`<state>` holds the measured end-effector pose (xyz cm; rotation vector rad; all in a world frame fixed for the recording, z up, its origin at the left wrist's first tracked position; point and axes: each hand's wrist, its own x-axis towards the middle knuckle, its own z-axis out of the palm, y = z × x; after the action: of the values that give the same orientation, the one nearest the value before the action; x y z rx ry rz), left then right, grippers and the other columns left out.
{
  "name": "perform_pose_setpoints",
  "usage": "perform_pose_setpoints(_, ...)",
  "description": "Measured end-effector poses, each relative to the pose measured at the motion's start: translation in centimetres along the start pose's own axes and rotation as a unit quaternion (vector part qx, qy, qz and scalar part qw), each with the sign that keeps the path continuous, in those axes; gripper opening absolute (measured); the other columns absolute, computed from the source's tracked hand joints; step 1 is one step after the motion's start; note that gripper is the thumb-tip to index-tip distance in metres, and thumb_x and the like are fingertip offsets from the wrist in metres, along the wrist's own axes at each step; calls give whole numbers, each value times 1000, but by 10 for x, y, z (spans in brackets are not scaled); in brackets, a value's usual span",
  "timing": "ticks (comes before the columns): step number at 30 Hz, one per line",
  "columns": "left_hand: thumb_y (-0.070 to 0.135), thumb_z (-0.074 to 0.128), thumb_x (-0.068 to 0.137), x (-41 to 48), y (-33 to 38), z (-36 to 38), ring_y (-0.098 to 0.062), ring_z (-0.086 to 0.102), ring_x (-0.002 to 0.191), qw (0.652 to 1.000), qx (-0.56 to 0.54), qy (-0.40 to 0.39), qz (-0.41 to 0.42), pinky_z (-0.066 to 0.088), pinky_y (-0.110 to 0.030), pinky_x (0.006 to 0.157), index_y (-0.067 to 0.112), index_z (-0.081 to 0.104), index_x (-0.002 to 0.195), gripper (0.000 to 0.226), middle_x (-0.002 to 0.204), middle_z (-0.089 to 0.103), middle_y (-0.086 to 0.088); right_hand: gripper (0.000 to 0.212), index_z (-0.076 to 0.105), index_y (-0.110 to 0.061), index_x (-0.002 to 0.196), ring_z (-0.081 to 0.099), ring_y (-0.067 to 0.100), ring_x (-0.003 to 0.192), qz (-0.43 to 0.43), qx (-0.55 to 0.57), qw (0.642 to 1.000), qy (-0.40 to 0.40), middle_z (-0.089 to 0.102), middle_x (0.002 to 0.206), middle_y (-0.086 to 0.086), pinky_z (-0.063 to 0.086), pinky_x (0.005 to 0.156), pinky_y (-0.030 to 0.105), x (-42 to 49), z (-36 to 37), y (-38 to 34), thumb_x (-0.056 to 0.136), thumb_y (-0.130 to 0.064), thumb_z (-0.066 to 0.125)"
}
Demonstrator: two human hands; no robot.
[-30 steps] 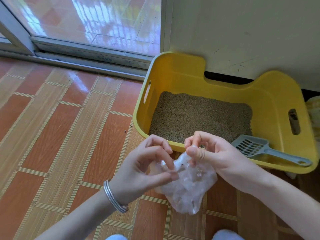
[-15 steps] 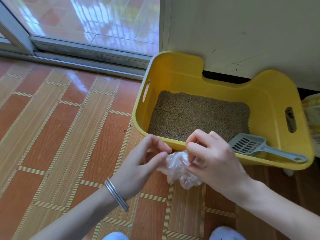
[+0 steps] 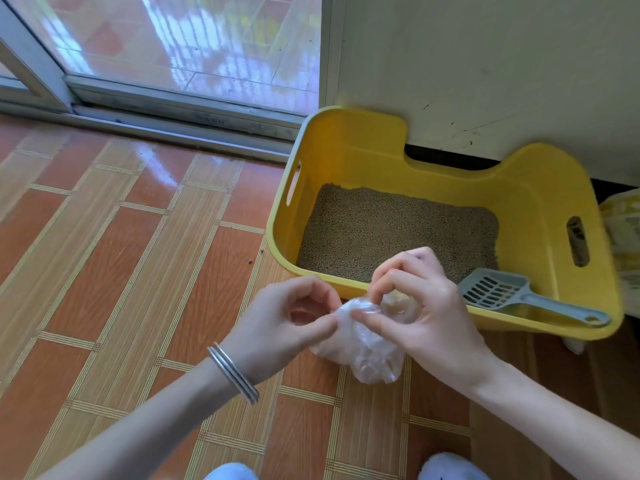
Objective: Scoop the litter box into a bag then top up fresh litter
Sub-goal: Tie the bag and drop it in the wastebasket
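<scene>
A yellow litter box (image 3: 540, 188) stands on the floor against the wall, with brown litter (image 3: 388, 230) spread in its bottom. A grey slotted scoop (image 3: 502, 294) leans on the box's near right rim, handle pointing right. In front of the box I hold a crumpled clear plastic bag (image 3: 367, 348) above the floor. My left hand (image 3: 287, 320) pinches its left edge between thumb and fingers. My right hand (image 3: 426, 306) pinches the bag's top right, fingers curled over it.
The floor is orange-brown tile (image 3: 121, 271). A glass sliding door with a metal track (image 3: 173, 119) runs along the far left. A pale wall (image 3: 485, 64) backs the box. A yellowish bag (image 3: 623, 230) sits at the right edge. My knees show at the bottom.
Both hands kept working at the bag's top edge. The bag was bunched up small half a second ago and now hangs a little fuller below the fingers.
</scene>
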<state>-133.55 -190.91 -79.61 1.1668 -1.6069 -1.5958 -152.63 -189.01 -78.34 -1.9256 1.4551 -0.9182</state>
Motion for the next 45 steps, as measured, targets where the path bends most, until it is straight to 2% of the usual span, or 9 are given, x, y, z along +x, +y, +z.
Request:
perform_pose_setpoints(3, 32, 64, 62, -1, 4, 2, -10, 60, 65, 997, 25, 62, 37, 51, -21, 65, 16, 62, 69, 17, 68, 63, 3, 18, 60, -30, 68, 46, 9, 90, 69, 58, 995, -31, 54, 83, -14, 32, 83, 13, -1, -4, -1, 70, -46, 67)
perform_pose_setpoints(8, 34, 64, 57, -1, 8, -13, -7, 56, 59, 993, 24, 116, 30, 47, -17, 58, 19, 61, 66, 18, 62, 60, 6, 25, 60, -17, 66, 47, 15, 65, 169, 200, 962, -72, 55, 64, -3, 38, 66, 30, 3, -23, 6, 69, -39, 71)
perform_pose_setpoints(17, 37, 67, 48, -16, -20, -41, -7, 49, 51, 985, 75, 131, -81, 39, -15, 49, 18, 61, 61, 24, 56, 59, 2, 21, 61, -20, 61, 42, 4, 55, 145, 50, 983, -99, 56, 61, -7, 32, 53, 15, -3, -42, 29, 69, -33, 75)
perform_pose_setpoints(21, 7, 78, 64, -22, -45, -63, -5, 46, 47, 971, 127, 152, -133, 36, -13, 45, 17, 59, 55, 23, 50, 56, 5, 27, 62, -24, 63, 46, 5, 57, 159, 1, 982, -102, 58, 61, -10, 32, 53, 13, -12, -63, 44, 60, -50, 68)
perform_pose_setpoints(27, -4, 73, 70, -20, -57, -64, -7, 50, 50, 962, 147, 149, -174, 40, -15, 50, 14, 59, 57, 26, 51, 58, 5, 21, 61, -22, 59, 47, 7, 59, 157, -58, 980, -105, 59, 65, -12, 33, 52, 14, -13, -66, 49, 69, -33, 77)
perform_pose_setpoints(33, 16, 77, 68, -24, -2, -77, -6, 61, 60, 989, 89, 94, -77, 47, -11, 59, 15, 62, 66, 16, 65, 64, 1, 24, 62, -26, 74, 56, 13, 67, 105, 29, 985, -138, 63, 78, -2, 44, 62, 26, 8, -70, 21, 73, -49, 63)
perform_pose_setpoints(35, 5, 76, 72, -21, 10, -66, -5, 61, 62, 991, 51, 109, -51, 46, -11, 60, 12, 61, 68, 17, 65, 64, 2, 22, 60, -23, 78, 61, 17, 76, 109, 125, 976, -140, 65, 83, 3, 49, 70, 29, 17, -60, 9, 75, -44, 64)
perform_pose_setpoints(37, 20, 76, 67, -16, 21, -52, -9, 64, 69, 993, -9, 110, -34, 50, -15, 64, 12, 63, 74, 16, 71, 67, 0, 19, 60, -15, 83, 63, 16, 79, 115, 196, 964, -139, 66, 83, 3, 51, 73, 28, 23, -48, 0, 81, -31, 69)
perform_pose_setpoints(45, 25, 81, 53, 3, 37, -26, -16, 67, 75, 989, -87, 118, 35, 53, -22, 72, 13, 61, 78, 35, 75, 71, -5, 18, 66, -14, 90, 63, 11, 75, 106, 218, 956, -168, 68, 81, 1, 52, 70, 21, 37, -24, -26, 74, -20, 72)
